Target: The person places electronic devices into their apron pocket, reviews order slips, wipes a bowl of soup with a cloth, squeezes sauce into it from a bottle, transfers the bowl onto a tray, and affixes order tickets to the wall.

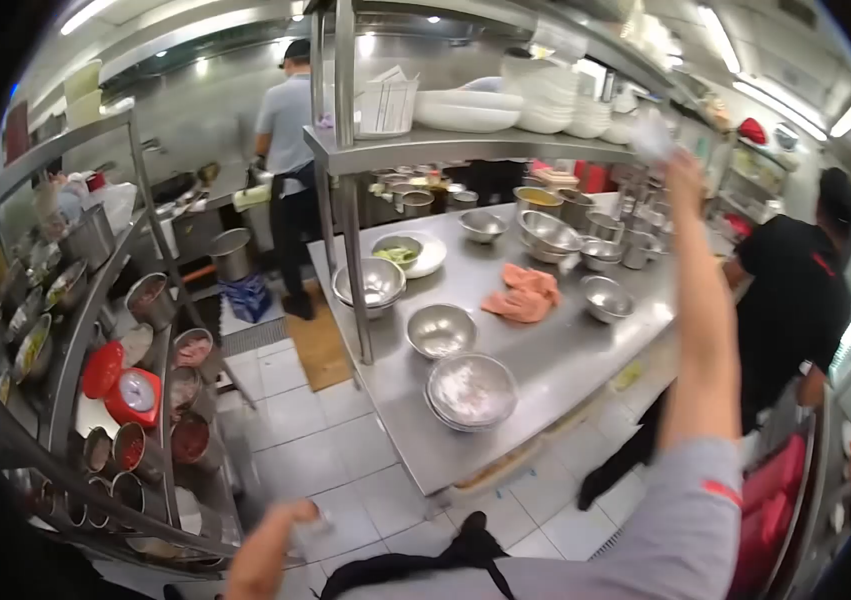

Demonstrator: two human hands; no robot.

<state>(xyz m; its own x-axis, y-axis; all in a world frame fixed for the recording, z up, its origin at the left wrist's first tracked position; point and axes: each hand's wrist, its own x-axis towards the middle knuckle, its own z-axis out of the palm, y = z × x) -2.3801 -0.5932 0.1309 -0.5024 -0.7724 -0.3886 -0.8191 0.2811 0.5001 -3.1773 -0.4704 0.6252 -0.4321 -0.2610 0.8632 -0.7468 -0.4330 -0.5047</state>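
My right hand [686,182] is raised at the end of an outstretched arm, level with the upper steel shelf [485,150]. Its fingers close on a whitish, translucent item [653,138], too blurred to name. Stacked white bowls [539,95] and white oval plates [467,112] stand on that shelf, left of this hand. Low at the front, my left hand [288,517] hangs over the tiled floor with curled fingers. A small pale patch shows at its fingertips; motion blur hides what it is.
On the steel table [385,375] are metal bowls [471,390], an orange cloth [522,294] and a bowl of green vegetables [397,250]. A rack [105,290] at left holds pots and a red scale [133,396]. Co-workers stand at the stove [290,130] and at right [790,290].
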